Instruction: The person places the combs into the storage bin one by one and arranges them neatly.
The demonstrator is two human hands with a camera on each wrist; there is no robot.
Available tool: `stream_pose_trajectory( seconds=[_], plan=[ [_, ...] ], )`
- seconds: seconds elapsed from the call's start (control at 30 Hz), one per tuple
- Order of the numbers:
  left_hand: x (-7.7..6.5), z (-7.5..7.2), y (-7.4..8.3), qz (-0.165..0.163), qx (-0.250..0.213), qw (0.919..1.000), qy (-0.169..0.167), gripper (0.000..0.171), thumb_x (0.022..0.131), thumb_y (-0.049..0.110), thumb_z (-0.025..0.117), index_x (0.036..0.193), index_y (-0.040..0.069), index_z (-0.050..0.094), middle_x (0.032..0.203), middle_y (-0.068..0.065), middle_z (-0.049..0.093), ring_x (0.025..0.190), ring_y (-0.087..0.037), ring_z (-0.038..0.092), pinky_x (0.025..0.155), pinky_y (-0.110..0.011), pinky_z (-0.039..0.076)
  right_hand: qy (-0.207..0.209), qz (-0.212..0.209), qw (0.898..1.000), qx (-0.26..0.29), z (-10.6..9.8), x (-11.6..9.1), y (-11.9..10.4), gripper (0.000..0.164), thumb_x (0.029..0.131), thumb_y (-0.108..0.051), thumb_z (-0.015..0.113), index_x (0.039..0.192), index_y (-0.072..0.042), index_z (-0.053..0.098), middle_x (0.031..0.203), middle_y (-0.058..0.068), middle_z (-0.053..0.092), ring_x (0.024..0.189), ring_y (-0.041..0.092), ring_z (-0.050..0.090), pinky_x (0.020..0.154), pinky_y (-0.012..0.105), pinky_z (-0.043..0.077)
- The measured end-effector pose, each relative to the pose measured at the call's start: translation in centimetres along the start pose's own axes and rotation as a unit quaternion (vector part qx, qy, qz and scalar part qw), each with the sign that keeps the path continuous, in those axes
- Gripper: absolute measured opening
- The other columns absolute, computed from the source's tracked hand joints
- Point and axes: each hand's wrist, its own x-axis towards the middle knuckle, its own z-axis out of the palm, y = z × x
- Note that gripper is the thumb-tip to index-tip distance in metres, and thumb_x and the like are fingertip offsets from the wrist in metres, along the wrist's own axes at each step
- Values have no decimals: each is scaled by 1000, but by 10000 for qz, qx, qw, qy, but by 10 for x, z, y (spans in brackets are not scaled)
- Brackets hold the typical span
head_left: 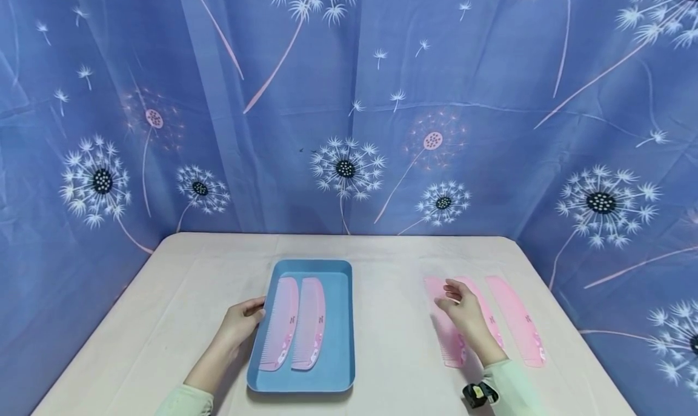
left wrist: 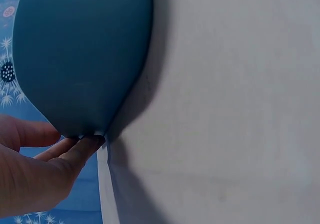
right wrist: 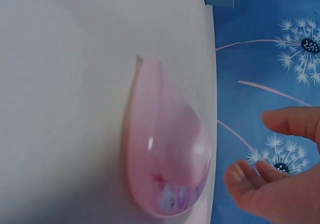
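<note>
My left hand (head_left: 240, 324) held the blue tray (head_left: 339, 319) by its left edge, rim pinched between thumb and fingers. Two pink combs (head_left: 309, 325) lay side by side in it, nearer its left edge than its right, teeth facing left. Three more combs (head_left: 517, 322) lay toward the right edge of the table (head_left: 392, 319). My right hand (head_left: 466, 313) hovered over the left two of these, thumb and fingers parted, gripping nothing (a black device (head_left: 480, 394) sat at that wrist). A dandelion-patterned curtain (head_left: 294, 180) hung beyond the table's far edge.
</note>
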Motion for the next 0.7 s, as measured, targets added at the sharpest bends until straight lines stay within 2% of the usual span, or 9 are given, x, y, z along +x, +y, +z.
stream_pose_trajectory(
  seconds=[0.23, 0.7],
  plan=[
    [0, -1, -1, 1, -72, 10000, -25, 39, 97, 0, 45, 135, -10, 47, 136, -32, 47, 125, -44, 46, 102, -49, 44, -109, 253, 9994, -224, -1, 3, 7, 64, 88, -2, 62, 141, 14, 29, 137, 35, 39, 127, 47, 38, 108, 53, 35],
    [1, -1, -1, 2, -38, 10000, -12, 39, 97, 0, 45, 134, -9, 47, 135, -32, 48, 125, -44, 46, 101, -49, 45, -238, 456, 9967, -624, -3, 1, 15, 71, 83, 1, 66, 140, 16, 27, 137, 39, 36, 128, 53, 35, 107, 56, 34]
  ],
)
